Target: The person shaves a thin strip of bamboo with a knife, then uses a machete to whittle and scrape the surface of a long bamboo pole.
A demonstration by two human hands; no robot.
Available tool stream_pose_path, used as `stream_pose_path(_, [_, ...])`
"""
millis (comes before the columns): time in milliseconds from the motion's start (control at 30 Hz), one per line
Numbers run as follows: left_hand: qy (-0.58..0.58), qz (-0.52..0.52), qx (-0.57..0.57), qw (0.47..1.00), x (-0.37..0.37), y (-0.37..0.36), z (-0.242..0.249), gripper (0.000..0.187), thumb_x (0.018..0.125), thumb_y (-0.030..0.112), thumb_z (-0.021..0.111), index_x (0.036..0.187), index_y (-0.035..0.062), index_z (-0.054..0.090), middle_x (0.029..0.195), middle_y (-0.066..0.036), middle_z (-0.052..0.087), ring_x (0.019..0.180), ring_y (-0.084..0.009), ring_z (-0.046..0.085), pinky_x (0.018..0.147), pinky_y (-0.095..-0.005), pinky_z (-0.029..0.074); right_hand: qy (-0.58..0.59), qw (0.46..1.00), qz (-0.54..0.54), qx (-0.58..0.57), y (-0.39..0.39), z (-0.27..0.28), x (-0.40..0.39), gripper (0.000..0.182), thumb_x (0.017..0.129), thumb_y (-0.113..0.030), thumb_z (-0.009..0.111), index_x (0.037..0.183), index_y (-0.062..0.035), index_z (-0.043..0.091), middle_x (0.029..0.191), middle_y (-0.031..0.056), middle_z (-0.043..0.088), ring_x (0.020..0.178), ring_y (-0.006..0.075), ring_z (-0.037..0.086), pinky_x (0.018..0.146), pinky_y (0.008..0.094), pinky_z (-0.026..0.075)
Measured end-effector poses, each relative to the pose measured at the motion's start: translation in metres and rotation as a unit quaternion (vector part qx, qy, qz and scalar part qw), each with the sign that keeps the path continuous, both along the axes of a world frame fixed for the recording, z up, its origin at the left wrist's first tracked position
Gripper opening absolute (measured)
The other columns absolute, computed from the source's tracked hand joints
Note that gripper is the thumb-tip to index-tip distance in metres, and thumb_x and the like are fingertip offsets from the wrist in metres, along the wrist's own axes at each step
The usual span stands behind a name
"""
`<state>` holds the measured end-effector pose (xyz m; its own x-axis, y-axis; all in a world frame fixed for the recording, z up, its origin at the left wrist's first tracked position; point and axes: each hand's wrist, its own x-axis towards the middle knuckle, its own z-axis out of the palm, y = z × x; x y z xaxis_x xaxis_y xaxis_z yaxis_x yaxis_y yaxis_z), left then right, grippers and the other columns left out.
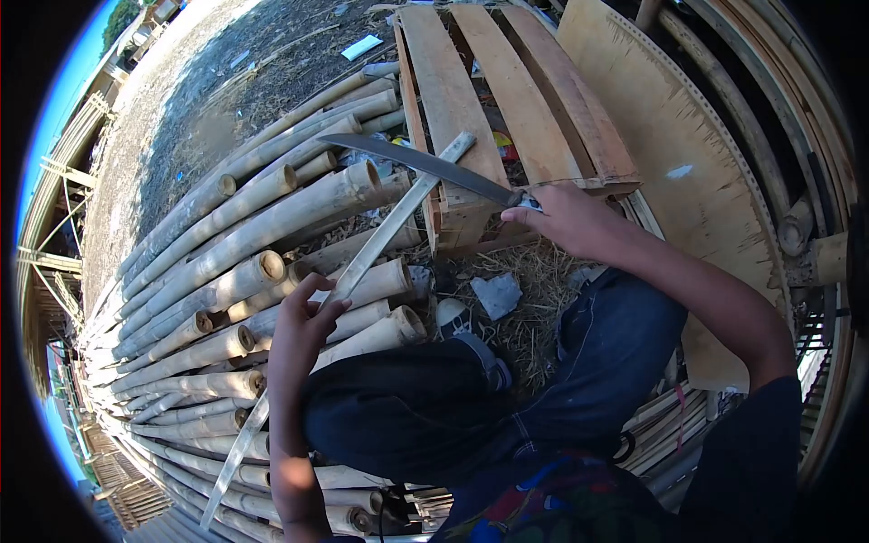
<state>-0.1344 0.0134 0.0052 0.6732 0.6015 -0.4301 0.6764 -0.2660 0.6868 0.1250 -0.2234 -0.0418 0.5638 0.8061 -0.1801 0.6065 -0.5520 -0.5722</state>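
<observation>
Over by the bamboo poles (308, 206), the left hand (312, 317) has its fingers closed round a long strip (385, 233); the right hand (566, 217) grips a curved machete (425, 165) lying across it.

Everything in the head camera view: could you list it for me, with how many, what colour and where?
Long blade: one, dark grey, crossing the strip's upper end
Bamboo strip: one, pale, slanting from lower left towards the crate
Bamboo poles: many, tan-grey, piled at left
Slatted crate: one, light brown wood, top centre
Wooden sheet: one, tan, right of the crate
Flat chunk: one, grey, on the straw below the crate
Straw: uncountable, yellowish brown, between the legs
Flat scrap: one, white, ground left of the crate
Sky: blue, upper left edge
Legs: two, dark blue trousers, bent
Left hand: one, on the strip
Right hand: one, gripping the blade's handle
</observation>
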Motion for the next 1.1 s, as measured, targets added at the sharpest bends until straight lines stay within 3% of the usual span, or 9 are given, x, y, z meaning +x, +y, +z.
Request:
stream_pose_path(67, [-0.019, -0.015, 0.015, 1.0, -0.002, 0.002, -0.005, 0.026, 0.084, 0.016, 0.068, 0.104, 0.0052, 0.053, 0.054, 0.003, 0.046, 0.046, -0.0033, 0.035, 0.041, -0.024, 0.022, -0.086, 0.989, 0.078, 0.096, 0.002, -0.007, -0.009, 0.059, 0.092, -0.052, 0.052, 0.089, 0.0056, 0.059, 0.052, 0.0113, 0.053, 0.052, 0.0302, 0.058, 0.057, 0.0379, 0.049])
stream_pose_path(167, [-0.014, 0.0, -0.008, 1.0, -0.001, 0.001, -0.003, 0.026, 0.084, 0.016, 0.068, 0.104, 0.0056, 0.054, 0.054, 0.003, 0.046, 0.045, -0.0032, 0.035, 0.041, -0.0237, 0.022, 0.013, 0.991, 0.12, -0.051, 0.012, 0.021, -0.022, 0.06, 0.09, -0.053, 0.054, 0.085, 0.0066, 0.058, 0.053, 0.0145, 0.053, 0.057, 0.0382, 0.056, 0.063, 0.0419, 0.048])
stream_pose_path(367, [-0.004, 0.003, -0.006, 1.0, -0.005, 0.003, -0.002, 0.027, 0.084, 0.016, 0.068, 0.105, 0.0049, 0.056, 0.058, 0.003, 0.048, 0.052, -0.0037, 0.038, 0.047, -0.0235, 0.026, 0.104, 0.993, 0.039, -0.043, -0.001, 0.007, 0.014, 0.068, 0.092, -0.059, 0.047, 0.082, 0.0066, 0.06, 0.054, 0.0129, 0.052, 0.057, 0.0281, 0.062, 0.059, 0.0397, 0.052])
stream_pose_path(433, [-0.045, -0.003, 0.007, 0.999, -0.003, 0.003, -0.005, 0.026, 0.084, 0.016, 0.069, 0.103, 0.0046, 0.055, 0.054, 0.003, 0.046, 0.045, -0.0029, 0.035, 0.041, -0.0226, 0.022, 0.217, 0.964, -0.149, -0.045, -0.002, 0.007, 0.026, 0.066, 0.094, -0.059, 0.045, 0.08, 0.0049, 0.056, 0.049, 0.0062, 0.047, 0.044, 0.0179, 0.057, 0.043, 0.0314, 0.048])
stream_pose_path(567, [-0.015, 0.004, -0.035, 0.999, -0.002, 0.011, -0.004, 0.025, 0.085, 0.016, 0.067, 0.103, 0.0043, 0.055, 0.056, 0.004, 0.045, 0.049, -0.0026, 0.035, 0.043, -0.0231, 0.024, 0.191, 0.971, -0.14, -0.027, -0.002, 0.008, 0.012, 0.063, 0.095, -0.058, 0.042, 0.078, 0.0025, 0.052, 0.049, 0.0044, 0.05, 0.037, 0.0123, 0.052, 0.033, 0.024, 0.041])
stream_pose_path(767, [-0.014, 0.009, -0.047, 0.999, 0.001, 0.007, -0.002, 0.025, 0.085, 0.017, 0.067, 0.103, 0.0051, 0.054, 0.055, 0.004, 0.045, 0.046, -0.0021, 0.034, 0.042, -0.0228, 0.022, 0.102, 0.992, -0.051, -0.05, 0.005, 0.014, -0.002, 0.065, 0.094, -0.057, 0.045, 0.071, 0.0031, 0.052, 0.052, 0.0133, 0.053, 0.049, 0.0247, 0.06, 0.05, 0.0394, 0.049])
stream_pose_path(833, [-0.016, 0.005, -0.045, 0.999, 0.001, 0.007, -0.003, 0.025, 0.085, 0.017, 0.067, 0.103, 0.0053, 0.054, 0.055, 0.004, 0.044, 0.046, -0.0022, 0.034, 0.041, -0.0228, 0.022, -0.053, 0.992, 0.115, 0.011, 0.014, 0.014, -0.017, 0.066, 0.094, -0.055, 0.047, 0.07, 0.0053, 0.055, 0.056, 0.017, 0.055, 0.061, 0.0321, 0.063, 0.064, 0.046, 0.048])
stream_pose_path(1033, [-0.016, -0.001, -0.049, 0.999, -0.005, 0.01, -0.007, 0.026, 0.085, 0.019, 0.068, 0.103, 0.0054, 0.054, 0.055, 0.004, 0.045, 0.046, -0.0028, 0.035, 0.042, -0.0227, 0.023, 0.116, 0.992, 0.028, -0.045, 0.012, 0.015, 0.001, 0.069, 0.089, -0.06, 0.052, 0.075, 0.0068, 0.057, 0.056, 0.013, 0.053, 0.061, 0.0279, 0.063, 0.063, 0.0402, 0.049])
stream_pose_path(1100, [-0.032, 0.003, -0.048, 0.998, -0.002, 0.008, -0.002, 0.026, 0.085, 0.019, 0.068, 0.103, 0.0055, 0.054, 0.055, 0.004, 0.045, 0.046, -0.0029, 0.036, 0.042, -0.0227, 0.024, 0.208, 0.968, -0.116, -0.075, 0.015, 0.021, 0.004, 0.067, 0.091, -0.059, 0.05, 0.078, 0.0066, 0.058, 0.053, 0.0106, 0.049, 0.057, 0.0237, 0.061, 0.06, 0.0387, 0.047])
